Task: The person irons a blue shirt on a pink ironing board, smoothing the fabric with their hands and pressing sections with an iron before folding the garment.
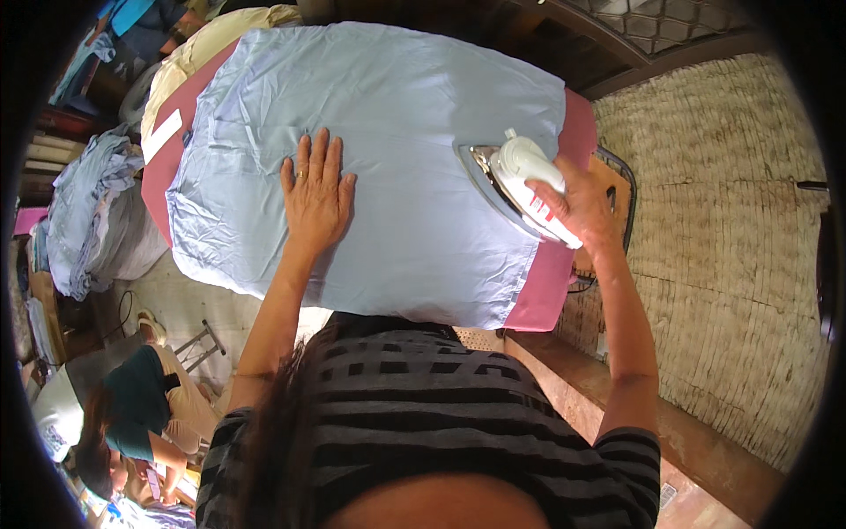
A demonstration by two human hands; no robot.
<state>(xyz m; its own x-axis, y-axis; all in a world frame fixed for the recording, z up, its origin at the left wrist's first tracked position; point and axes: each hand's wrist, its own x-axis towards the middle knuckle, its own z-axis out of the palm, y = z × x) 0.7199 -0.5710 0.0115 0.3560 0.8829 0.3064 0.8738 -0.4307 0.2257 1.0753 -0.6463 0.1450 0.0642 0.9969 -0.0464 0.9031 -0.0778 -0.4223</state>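
1. Right grip (pixel 586 207): closed around handle of white iron (pixel 520 167), thumb and fingers wrapped.
2. Left grip (pixel 319 210): open, palm down on light-blue cloth (pixel 397 106), left of the middle, fingers toward the far edge; ring on one finger.
3. Iron: on the cloth toward ironing board's (pixel 548 286) right edge, tip angled to the far side. Can't tell if the plate sits fully flat.
4. Cloth: spread over most of the board, overhanging the near edge; pink cover shows at left and right edges. Creased at left, smoother in the middle.
5. Handling (judged): iron rigid, fairly heavy, plate likely hot, so handle only. Cloth light, soft, slides and wrinkles easily; hold flat with spread fingers or take by a hem.
6. In the way: left grip on the cloth, level with the iron but well apart; creases near the left edge.
7. Around: metal frame (pixel 629 203) past right edge; white strip (pixel 161 135) at left edge; pale yellow cloth (pixel 203 60) at far-left corner; clothes pile (pixel 84 212) beyond left edge; seated person (pixel 137 397) off the near-left corner.
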